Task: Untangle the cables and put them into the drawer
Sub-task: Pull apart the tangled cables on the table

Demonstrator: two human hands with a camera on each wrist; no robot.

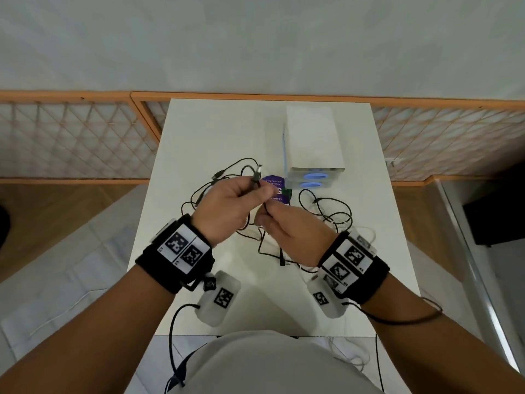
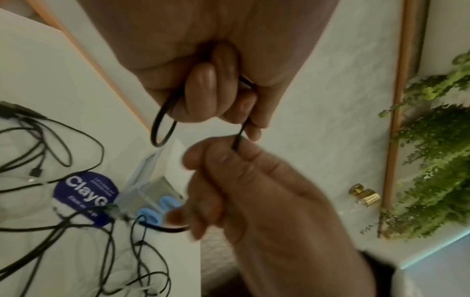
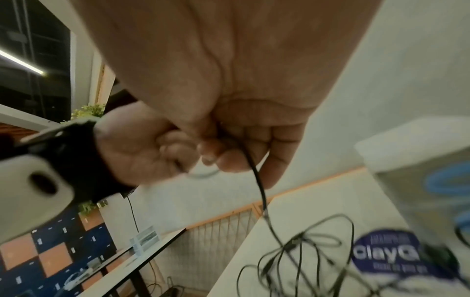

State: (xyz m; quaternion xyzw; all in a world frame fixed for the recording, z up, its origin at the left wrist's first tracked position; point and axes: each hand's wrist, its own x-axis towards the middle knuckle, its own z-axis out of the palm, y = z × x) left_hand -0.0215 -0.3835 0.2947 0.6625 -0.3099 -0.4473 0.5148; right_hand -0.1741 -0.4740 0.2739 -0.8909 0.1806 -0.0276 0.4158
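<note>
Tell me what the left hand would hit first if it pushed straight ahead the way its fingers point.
Probably the right hand, already close in front of the left hand on the shared black cable; depth is hard to judge.

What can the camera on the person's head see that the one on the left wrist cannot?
Only the head view shows the black cable's metal plug sticking up from the left hand, and both marker-covered wristbands. Only the left wrist view shows green leafy plants and a black loop hanging below the fingers. Both show the right hand pinching that cable, the round purple sticker and the white drawer box.
</note>
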